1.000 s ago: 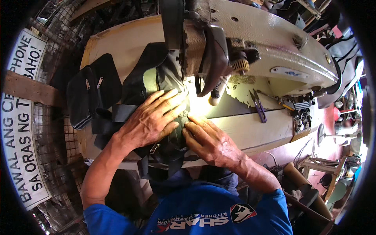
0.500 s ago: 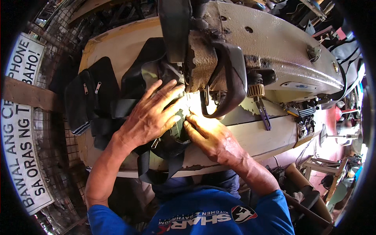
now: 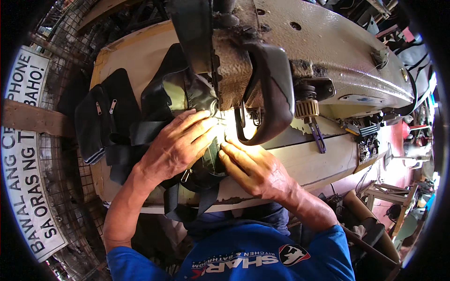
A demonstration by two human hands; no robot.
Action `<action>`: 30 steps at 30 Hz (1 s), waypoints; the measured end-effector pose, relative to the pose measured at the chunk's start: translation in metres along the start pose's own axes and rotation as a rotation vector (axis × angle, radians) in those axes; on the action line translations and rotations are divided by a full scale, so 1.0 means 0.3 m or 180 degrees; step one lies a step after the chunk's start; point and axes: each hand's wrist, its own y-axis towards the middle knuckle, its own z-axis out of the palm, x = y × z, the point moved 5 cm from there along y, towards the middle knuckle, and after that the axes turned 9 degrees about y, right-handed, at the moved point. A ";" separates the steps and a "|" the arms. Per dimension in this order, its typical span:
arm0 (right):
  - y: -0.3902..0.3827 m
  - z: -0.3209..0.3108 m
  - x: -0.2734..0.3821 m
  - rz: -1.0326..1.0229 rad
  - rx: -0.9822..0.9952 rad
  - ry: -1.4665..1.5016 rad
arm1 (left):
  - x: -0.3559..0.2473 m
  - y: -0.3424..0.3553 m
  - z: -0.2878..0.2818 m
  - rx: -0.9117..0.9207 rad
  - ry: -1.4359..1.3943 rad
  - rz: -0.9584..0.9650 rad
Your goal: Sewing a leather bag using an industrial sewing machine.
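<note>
My left hand [image 3: 180,145] rests on dark bag fabric [image 3: 211,159], fingers extended and slightly bent, tips near the lit needle area of the sewing machine [image 3: 328,56]; its thumb is partly hidden. My right hand [image 3: 251,168], fingers bent together, pinches the fabric’s edge just below that spot. The needle itself is hidden behind the machine head and dark lever [image 3: 272,107]. A zipper pull and dangling black straps [image 3: 185,206] hang below my hands.
A black zippered pouch [image 3: 93,131] lies left on the worktable [image 3: 112,61]. Purple thread snips [image 3: 318,140] and small tools [image 3: 361,131] lie right under the machine arm. Left stands wire mesh with a white sign and wooden plank [image 3: 35,117]. Cluttered stools [image 3: 393,201] stand lower right.
The view has shifted, so the machine head appears larger. My left fingertips dropped slightly from their position half a second ago and sit closer together; my right hand stays at the fabric.
</note>
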 end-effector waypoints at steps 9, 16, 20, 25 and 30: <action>-0.005 0.004 -0.002 -0.0090 -0.0022 -0.0010 | 0.002 0.004 0.001 0.0041 -0.0288 -0.0254; 0.015 0.013 -0.021 0.0183 -0.0014 0.0208 | 0.027 0.016 -0.009 -0.0126 -0.0163 0.0033; 0.010 0.021 -0.043 0.0336 0.0045 0.0246 | 0.039 0.038 -0.007 -0.0114 -0.0053 0.0071; 0.012 0.032 -0.043 0.0525 0.0220 0.0361 | 0.046 0.037 -0.020 -0.0196 -0.0086 0.0033; 0.031 0.035 -0.052 0.0739 0.0204 0.0172 | 0.078 0.046 0.004 -0.0198 -0.0189 -0.0142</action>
